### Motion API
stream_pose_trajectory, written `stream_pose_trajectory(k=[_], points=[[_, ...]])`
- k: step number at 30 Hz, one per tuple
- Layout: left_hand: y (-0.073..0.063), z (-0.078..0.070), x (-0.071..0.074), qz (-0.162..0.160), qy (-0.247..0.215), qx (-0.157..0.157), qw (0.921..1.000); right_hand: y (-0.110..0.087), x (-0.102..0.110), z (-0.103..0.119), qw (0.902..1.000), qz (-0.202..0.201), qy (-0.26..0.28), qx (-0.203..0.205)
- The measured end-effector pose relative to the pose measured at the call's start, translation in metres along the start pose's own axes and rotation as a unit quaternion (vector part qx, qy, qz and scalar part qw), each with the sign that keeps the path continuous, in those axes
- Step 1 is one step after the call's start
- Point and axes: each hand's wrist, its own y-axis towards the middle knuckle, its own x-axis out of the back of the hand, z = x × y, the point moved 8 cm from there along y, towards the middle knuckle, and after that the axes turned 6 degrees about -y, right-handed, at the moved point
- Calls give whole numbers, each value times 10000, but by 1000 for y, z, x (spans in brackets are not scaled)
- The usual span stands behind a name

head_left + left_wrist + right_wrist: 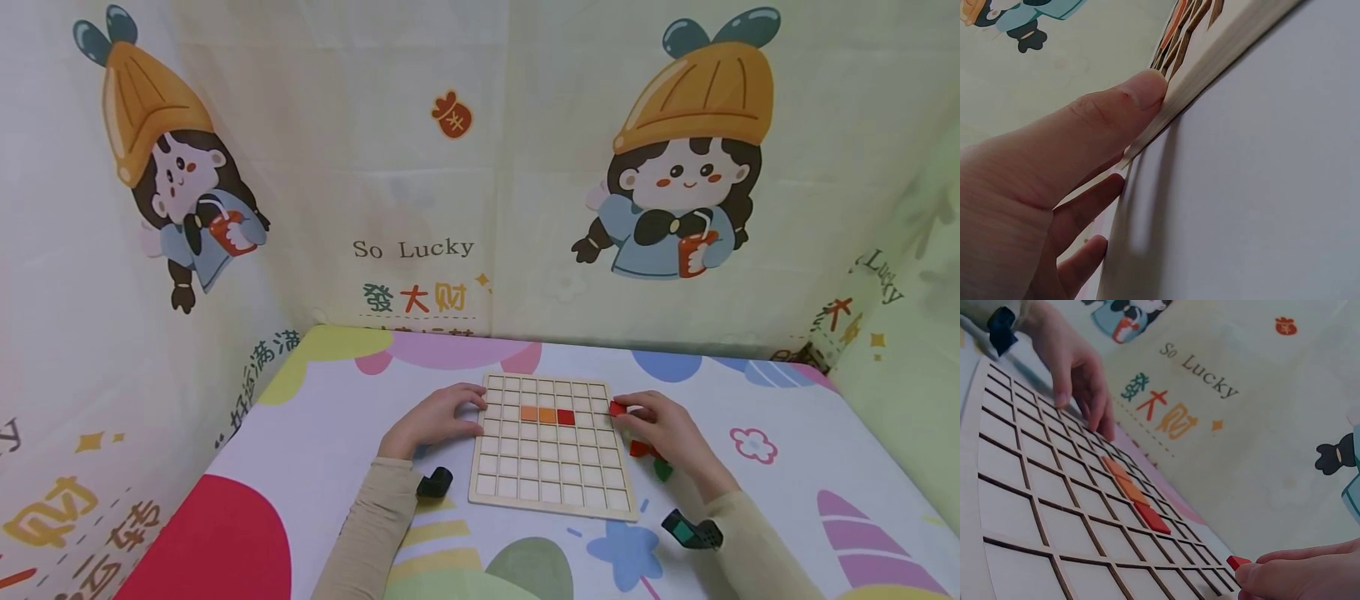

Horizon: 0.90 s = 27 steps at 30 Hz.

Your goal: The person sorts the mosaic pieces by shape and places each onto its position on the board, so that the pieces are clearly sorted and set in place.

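Observation:
A light wooden grid board (527, 470) lies flat on the table. In one row of its squares sit two orange tiles (538, 415) and a red tile (566, 417) side by side. My right hand (663, 427) pinches another small red tile (1238, 562) between thumb and fingertips, just by the board's right edge. At the left side, my left hand (441, 417) rests against the board, its thumb (1142, 94) touching the edge and its fingers loosely bent.
Under the right hand, loose red pieces (640, 449) and a green piece (663, 470) lie beside the board, partly covered. A patterned cloth (420, 183) hangs behind the table and at both sides. The tabletop (337, 417) bears colourful printed shapes.

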Motion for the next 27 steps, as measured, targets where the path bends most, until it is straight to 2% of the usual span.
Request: stream_pose_trajectory(k=[9, 18, 27], points=[[0, -2, 0, 13, 2, -40, 10000, 6, -10, 9, 9992, 112, 387, -38], [0, -1, 0, 17, -34, 18, 10000, 11, -23, 6, 9959, 339, 589, -596], [1, -1, 0, 33, -28, -21, 10000, 13, -25, 13, 9982, 309, 408, -303]])
